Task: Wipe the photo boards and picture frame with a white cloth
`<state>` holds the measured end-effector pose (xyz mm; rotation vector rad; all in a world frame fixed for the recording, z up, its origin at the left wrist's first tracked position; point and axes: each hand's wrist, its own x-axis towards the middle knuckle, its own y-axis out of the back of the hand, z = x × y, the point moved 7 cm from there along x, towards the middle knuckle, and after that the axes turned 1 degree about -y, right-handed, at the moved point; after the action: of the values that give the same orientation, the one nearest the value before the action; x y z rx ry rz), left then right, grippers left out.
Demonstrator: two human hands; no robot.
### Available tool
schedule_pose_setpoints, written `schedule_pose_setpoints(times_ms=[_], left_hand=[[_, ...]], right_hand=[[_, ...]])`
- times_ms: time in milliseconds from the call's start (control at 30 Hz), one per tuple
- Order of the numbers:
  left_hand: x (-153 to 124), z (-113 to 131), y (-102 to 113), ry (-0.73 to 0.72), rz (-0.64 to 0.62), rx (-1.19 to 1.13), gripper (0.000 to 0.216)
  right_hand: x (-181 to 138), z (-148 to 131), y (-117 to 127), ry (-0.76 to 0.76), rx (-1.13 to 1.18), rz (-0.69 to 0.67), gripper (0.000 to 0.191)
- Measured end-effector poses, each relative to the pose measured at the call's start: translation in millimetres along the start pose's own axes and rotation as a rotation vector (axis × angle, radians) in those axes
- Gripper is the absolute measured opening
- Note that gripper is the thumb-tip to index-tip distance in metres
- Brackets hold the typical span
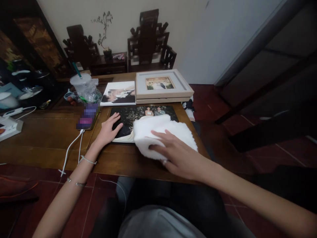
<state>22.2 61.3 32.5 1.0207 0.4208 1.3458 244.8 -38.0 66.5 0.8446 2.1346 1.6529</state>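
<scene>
The left hand [108, 129] lies flat, palm down, fingers spread and pointing away from the body, thumb out to the right. Its forearm runs back toward the lower left, with two thin bracelets at the wrist. To the right of the left hand, the right hand [173, 152] presses down, fingers extended leftward, its arm reaching in from the lower right.

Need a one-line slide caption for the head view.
Left hand flat on a dark photo print, right hand pressing a white cloth on it, wooden table.
</scene>
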Motion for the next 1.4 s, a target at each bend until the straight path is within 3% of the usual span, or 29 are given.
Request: schedule_pose_setpoints(times_ms=[167, 300, 500, 667, 767, 900, 1067, 1167, 1267, 1400], left_hand=[[0.8, 0.9, 1.0, -0.012, 0.001, 0.009, 0.045], [1.4, 0.8, 1.4, -0.016, -0.006, 0.002, 0.046], [2.1, 0.5, 1.9, -0.02, -0.013, -0.004, 0.049], [2.7, 1.4, 1.7, -0.019, -0.019, 0.008, 0.047], [2.7, 1.5, 1.5, -0.015, -0.011, 0.018, 0.047], [2.4, 1.7, 1.0, -0.025, 0.002, 0.022, 0.047], [1.9, 0.6, 0.1, -0.02, -0.001, 0.017, 0.049], [2.1, 0.9, 0.4, -0.018, -0.004, 0.01, 0.049], [2.1, 0.8, 0.7, -0.013, -0.008, 0.017, 0.047], [1.7, -0.7, -0.2, -0.021, -0.018, 0.019, 0.048]], right_hand=[[-7.3, -11.9, 17.5, 0.029, 0.101, -0.053, 0.053], [18.6, 23.3, 26.4, -0.075, 0.103, -0.028, 0.043], [69.3, 88.6, 39.0, -0.194, 0.019, 0.043, 0.045], [91.6, 108.5, 30.6, -0.181, -0.048, 0.072, 0.044], [83.8, 99.0, 15.3, -0.159, -0.053, 0.079, 0.049], [53.7, 62.5, -1.9, -0.122, -0.025, 0.034, 0.053], [12.4, 2.1, -2.4, -0.01, 0.083, -0.033, 0.056], [2.6, -19.9, 4.6, 0.037, 0.144, -0.088, 0.054], [11.6, -18.9, 15.6, 0.015, 0.152, -0.073, 0.047], [44.7, 12.8, 25.2, -0.069, 0.056, 0.001, 0.036]])
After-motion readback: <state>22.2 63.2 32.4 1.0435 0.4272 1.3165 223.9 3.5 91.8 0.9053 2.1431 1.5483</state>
